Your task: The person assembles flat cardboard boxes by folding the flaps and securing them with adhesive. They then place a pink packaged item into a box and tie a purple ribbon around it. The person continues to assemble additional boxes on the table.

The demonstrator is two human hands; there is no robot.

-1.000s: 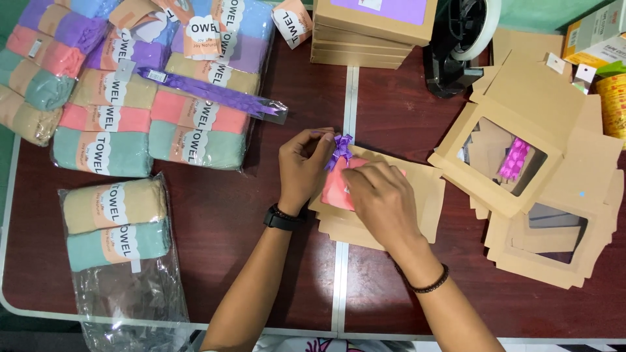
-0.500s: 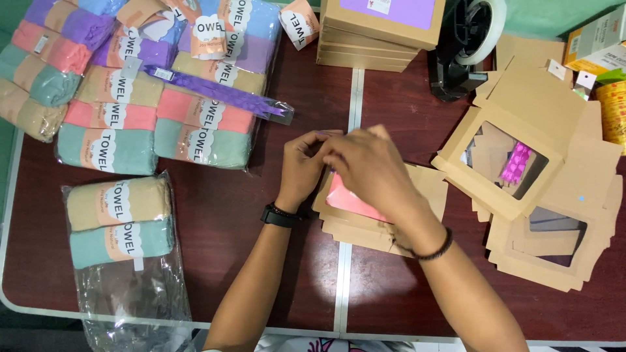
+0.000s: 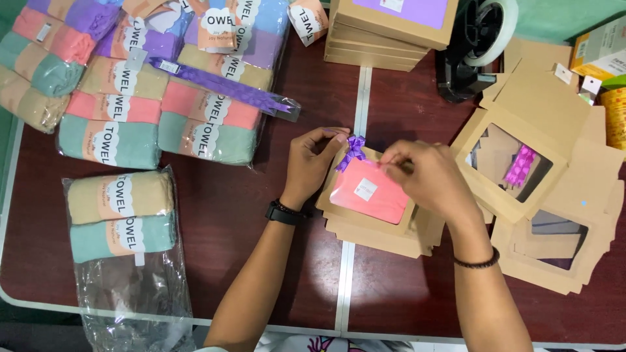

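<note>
The flat brown cardboard window box (image 3: 372,212) with pink cloth inside is partly hidden by the right hand (image 3: 427,179), whose fingers are pinched at its upper edge; what is pinched cannot be made out. The small purple ribbon bow (image 3: 354,148) is held by the curled left hand (image 3: 313,163). Everything is set on a dark red table (image 3: 228,228).

Bare worktop (image 3: 215,215) is lying open between the bagged towels (image 3: 120,218) and the left hand (image 3: 313,163), and along the near edge. Towel packs (image 3: 163,85) are crowding the far left. A stack of kraft boxes (image 3: 385,29) and a tape dispenser (image 3: 476,45) are blocking the far side; flat window boxes (image 3: 554,195) are filling the right.
</note>
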